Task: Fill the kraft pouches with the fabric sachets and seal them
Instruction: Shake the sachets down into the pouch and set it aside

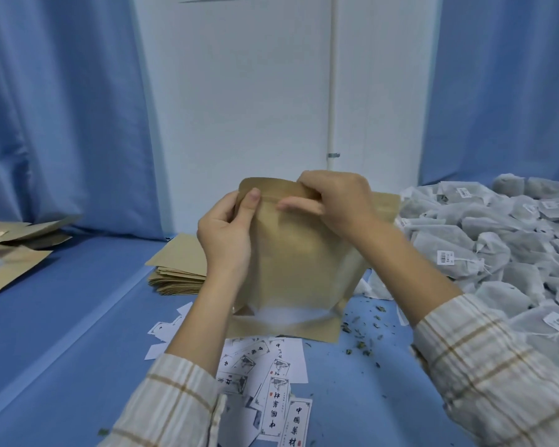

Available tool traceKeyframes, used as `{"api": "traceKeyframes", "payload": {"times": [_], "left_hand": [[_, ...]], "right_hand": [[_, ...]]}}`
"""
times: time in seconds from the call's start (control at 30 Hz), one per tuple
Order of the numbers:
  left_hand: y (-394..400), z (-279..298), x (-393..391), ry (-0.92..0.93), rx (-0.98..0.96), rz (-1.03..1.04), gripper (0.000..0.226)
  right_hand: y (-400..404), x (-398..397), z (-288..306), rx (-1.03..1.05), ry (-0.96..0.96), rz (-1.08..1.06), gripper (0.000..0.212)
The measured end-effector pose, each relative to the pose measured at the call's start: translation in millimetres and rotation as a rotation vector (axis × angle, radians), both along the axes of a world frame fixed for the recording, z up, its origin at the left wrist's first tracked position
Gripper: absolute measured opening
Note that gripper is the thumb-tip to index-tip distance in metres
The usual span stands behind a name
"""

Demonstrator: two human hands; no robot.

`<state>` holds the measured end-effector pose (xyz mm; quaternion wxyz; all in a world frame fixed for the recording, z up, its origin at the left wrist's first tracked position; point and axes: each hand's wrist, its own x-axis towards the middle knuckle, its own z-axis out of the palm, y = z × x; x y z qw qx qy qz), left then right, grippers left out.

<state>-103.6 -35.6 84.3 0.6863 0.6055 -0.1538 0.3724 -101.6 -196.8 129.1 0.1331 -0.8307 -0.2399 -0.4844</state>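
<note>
Left hand [228,233]: I read it as gripping the upper left edge of the kraft pouch [299,262], thumb laid flat against the front face just under the top strip, remaining fingers wrapped behind the edge. Right hand [334,201]: I see it pinching the top strip of the same pouch, fingers curled over the rim from behind and the thumb extended along the front just below the strip; that thumb is blurred. Pouch position: upright, bottom gusset resting on the blue table [78,317], body bulging outward, a pale window band visible near its base. Directly behind the pouch lies a flat stack of empty kraft pouches [176,272]. On the right side of the table, a large heap of white fabric sachets [497,240] with small printed tags extends to the frame edge. Printed paper labels [271,375] lie scattered on the table in front of the pouch base, near the plaid sleeves [484,366]. Loose dried herb fragments [359,333] are scattered between the pouch and the sachet heap. More kraft pouches [17,240] lie at far left.
</note>
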Motion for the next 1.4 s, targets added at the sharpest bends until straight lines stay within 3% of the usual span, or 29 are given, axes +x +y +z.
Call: {"api": "traceKeyframes", "payload": {"times": [0.1,0.23,0.33,0.5,0.67,0.97,1.1,1.23,1.4], "left_hand": [[13.1,-5.2,3.0,0.0,-0.016,0.012,0.051],[18.4,-9.8,2.4,0.031,-0.023,-0.042,0.042],[25.2,-9.5,1.3,0.079,0.039,-0.173,0.011],[39.6,-9.2,-0.4,0.149,0.018,-0.098,0.015],[44.9,-13.2,-6.7,0.108,-0.009,-0.117,0.008],[55.5,-14.6,-17.7,0.11,-0.013,-0.057,0.014],[51.3,-14.5,-20.8,0.109,0.004,-0.057,0.018],[38.8,-16.1,-23.4,0.096,0.047,-0.031,0.021],[38.6,-21.9,-22.3,0.093,-0.009,-0.036,0.02]], "right_hand": [[-17.1,3.1,5.5,0.016,0.281,0.057,0.033],[-11.7,-1.3,-0.4,0.117,0.234,0.111,0.02],[-5.2,-4.3,-0.7,0.034,0.296,0.147,0.017],[-24.1,-11.9,10.6,0.009,0.513,0.063,0.028],[-19.1,-15.0,5.9,0.072,0.414,0.123,0.012],[-28.0,-17.5,2.8,0.143,0.491,0.085,0.017],[-13.7,-23.5,9.8,-0.016,0.514,0.038,0.034],[20.3,-22.7,11.8,-0.105,0.416,0.104,0.021],[23.3,-18.2,5.2,-0.24,0.349,0.074,0.025]]}}
